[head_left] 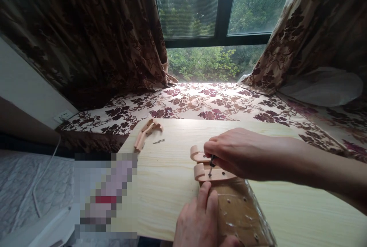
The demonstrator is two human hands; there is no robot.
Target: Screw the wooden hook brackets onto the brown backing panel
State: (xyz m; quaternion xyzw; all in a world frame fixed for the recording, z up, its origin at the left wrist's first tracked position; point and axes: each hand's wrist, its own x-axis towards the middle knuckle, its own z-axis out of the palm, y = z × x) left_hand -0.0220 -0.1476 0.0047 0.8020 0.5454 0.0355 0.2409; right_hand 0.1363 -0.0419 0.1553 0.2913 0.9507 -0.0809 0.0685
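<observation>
My right hand (229, 151) is closed around a small screwdriver (212, 161) with a dark handle. The tool's tip meets a screw (210, 175) in the nearer wooden hook (216, 174), a pale piece with a curled end. Just behind it lies a second wooden hook (197, 154), partly covered by that hand. Both hooks rest across a brown cardboard block (239, 216) wrapped in clear tape, with several screws or holes in its top. My left hand (197, 212) steadies the block's left side, its bent fingertips against the nearer hook's edge.
More wooden hooks (146, 134) lie at the far left of the pale wooden table (160, 186), with loose screws (158, 141) beside them. Behind is a floral-covered window ledge (212, 101) between curtains (120, 29). A blurred-out patch (109, 193) covers the table's left edge.
</observation>
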